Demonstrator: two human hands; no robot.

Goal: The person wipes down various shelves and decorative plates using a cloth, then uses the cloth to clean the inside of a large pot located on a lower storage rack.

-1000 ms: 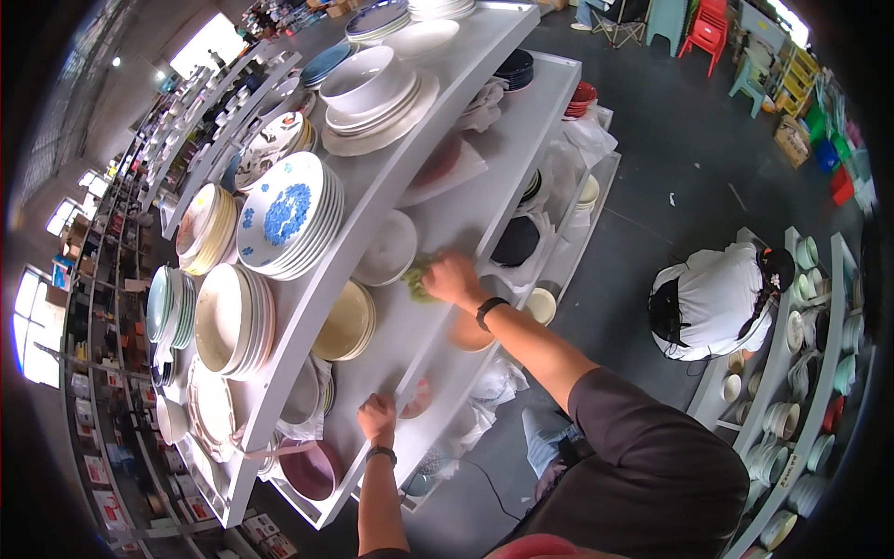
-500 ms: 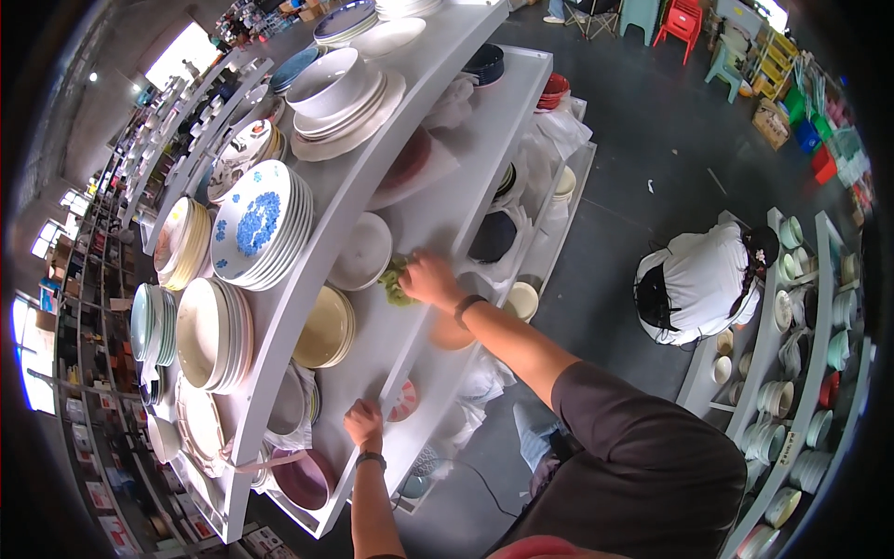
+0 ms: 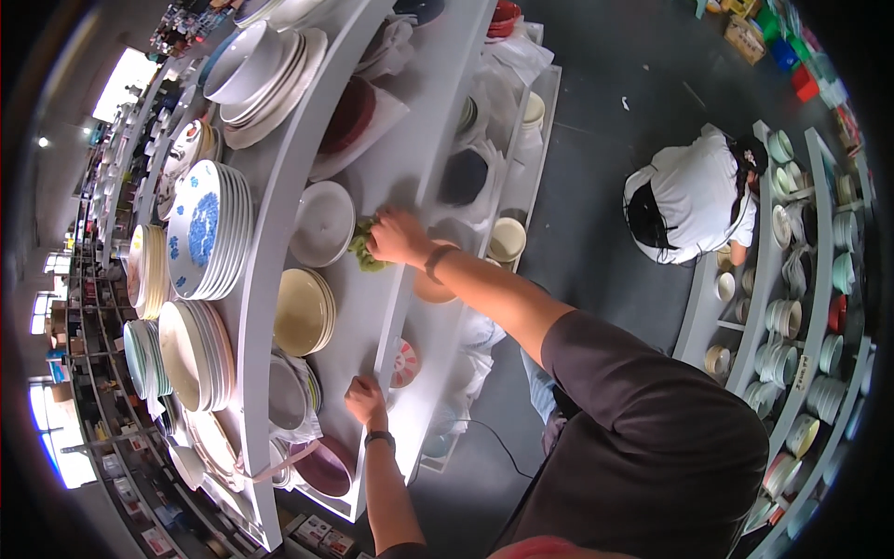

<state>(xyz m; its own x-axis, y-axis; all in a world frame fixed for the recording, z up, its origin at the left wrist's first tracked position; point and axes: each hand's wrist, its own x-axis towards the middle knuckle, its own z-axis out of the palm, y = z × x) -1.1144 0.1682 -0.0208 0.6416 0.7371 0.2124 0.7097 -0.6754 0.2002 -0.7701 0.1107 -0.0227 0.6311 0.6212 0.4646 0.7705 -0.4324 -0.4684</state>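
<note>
A crumpled green cloth (image 3: 366, 250) is bunched under my right hand (image 3: 399, 238), whose fingers are closed on it and press it to the shelf board (image 3: 372, 321). Just left of the cloth is a white round plate (image 3: 323, 224). A stack of cream bowls (image 3: 304, 312) sits on the same board, nearer to me. My left hand (image 3: 365, 401) is closed at the front edge of this shelf, its fingers curled over the edge and partly hidden. Close to it are a grey plate stack (image 3: 289, 396) in white wrapping and a purple bowl (image 3: 326, 466).
Stacked plates with a blue floral pattern (image 3: 200, 228) and white bowls (image 3: 247, 63) crowd the upper shelf. Lower boards hold a dark plate (image 3: 464, 177) and a cream bowl (image 3: 507, 239). A person in white (image 3: 689, 200) bends at another dish rack (image 3: 754, 345) across the aisle.
The view has shifted, so the shelves sit further left. My right hand remains on the cloth beside the white plate, and my left hand stays at the shelf edge. The person in white leans toward their rack.
</note>
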